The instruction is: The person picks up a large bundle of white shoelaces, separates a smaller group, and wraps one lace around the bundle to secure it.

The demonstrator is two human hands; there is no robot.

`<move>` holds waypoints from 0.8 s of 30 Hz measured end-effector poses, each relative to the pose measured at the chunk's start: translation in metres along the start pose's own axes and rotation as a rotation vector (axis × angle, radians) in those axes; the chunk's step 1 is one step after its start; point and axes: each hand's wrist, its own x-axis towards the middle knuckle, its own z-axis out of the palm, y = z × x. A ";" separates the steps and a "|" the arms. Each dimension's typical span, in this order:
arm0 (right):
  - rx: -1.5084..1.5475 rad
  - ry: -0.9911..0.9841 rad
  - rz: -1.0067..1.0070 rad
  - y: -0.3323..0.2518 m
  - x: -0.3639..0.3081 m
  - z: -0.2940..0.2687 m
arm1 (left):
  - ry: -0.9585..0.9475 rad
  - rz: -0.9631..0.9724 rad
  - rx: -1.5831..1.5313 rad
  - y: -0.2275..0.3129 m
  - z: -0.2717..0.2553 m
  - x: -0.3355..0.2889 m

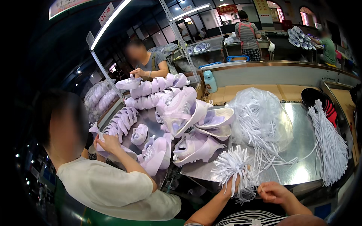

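My left hand is closed around a bundle of white shoelaces, whose loose ends fan out above and below the fist at the table's front edge. Just right of it, my right hand is curled with its fingertips pinched; what they hold, if anything, is too small to make out. Beyond both hands a large clear plastic bag lies with many white laces spilling from it. Pale lilac shoes are heaped to the left of the bag.
A long hank of white laces lies at the right, beside black and red items. At the back stands a light blue bottle. A co-worker in a white shirt handles a shoe close on my left; another person works behind the shoes.
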 end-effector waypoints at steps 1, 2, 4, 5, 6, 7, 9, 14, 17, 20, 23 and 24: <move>-0.084 -0.046 0.051 0.004 0.001 0.000 | -0.050 0.000 0.049 0.005 0.002 -0.004; -0.214 -0.098 0.127 0.006 0.001 0.005 | -0.100 -0.009 0.107 0.012 0.002 -0.009; -0.427 -0.167 0.091 0.004 0.006 0.017 | -0.189 -0.005 0.164 0.017 0.004 -0.011; -0.523 -0.161 0.054 0.002 0.000 0.020 | -0.235 -0.003 0.123 0.013 0.006 -0.004; -0.669 -0.272 0.079 -0.002 0.002 0.017 | -0.237 -0.021 -0.028 0.017 -0.001 -0.001; -0.589 -0.411 0.119 -0.013 -0.002 0.024 | -0.245 -0.045 -0.266 0.016 -0.009 0.006; -0.558 -0.497 0.075 -0.029 -0.016 0.028 | -0.348 -0.149 -0.960 0.014 -0.018 0.028; -1.627 -0.007 -0.850 -0.063 -0.031 0.050 | -0.298 -0.571 -1.072 0.041 -0.009 0.014; -2.120 0.021 -0.900 -0.066 -0.032 0.056 | -0.453 -0.692 -0.788 0.051 0.024 -0.004; -2.325 -0.009 -0.865 -0.061 -0.013 0.058 | -0.396 -0.850 -0.586 0.057 0.049 -0.006; -2.469 -0.017 -0.764 -0.063 -0.004 0.060 | -0.672 -0.881 -0.763 0.018 0.022 -0.010; -2.540 0.031 -0.699 -0.066 -0.008 0.060 | -0.670 -0.880 -0.668 0.019 0.027 -0.015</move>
